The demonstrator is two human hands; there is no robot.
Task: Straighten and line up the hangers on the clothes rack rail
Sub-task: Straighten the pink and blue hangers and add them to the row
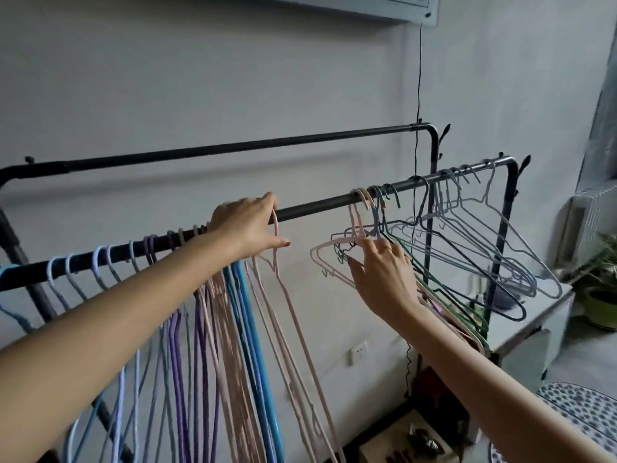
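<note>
A black rack rail (317, 204) runs from lower left to upper right. On its left part hang several straightened hangers (213, 329) in light blue, purple, pink and blue. My left hand (247, 228) rests on the rail, fingers pinching the hook of a pink hanger (283, 289) at the end of that row. Further right, a tangled bunch of pink, green, dark and grey hangers (467, 248) hangs skewed. My right hand (384, 275) reaches into this bunch, fingers closed around the necks of the pink hangers.
A second, higher black rail (233, 150) runs behind, bare. A black cable (419, 78) drops down the wall. At right stand a white cabinet (527, 325), potted plants (604, 295) and a patterned round seat (581, 409). A wall socket (359, 352) sits low.
</note>
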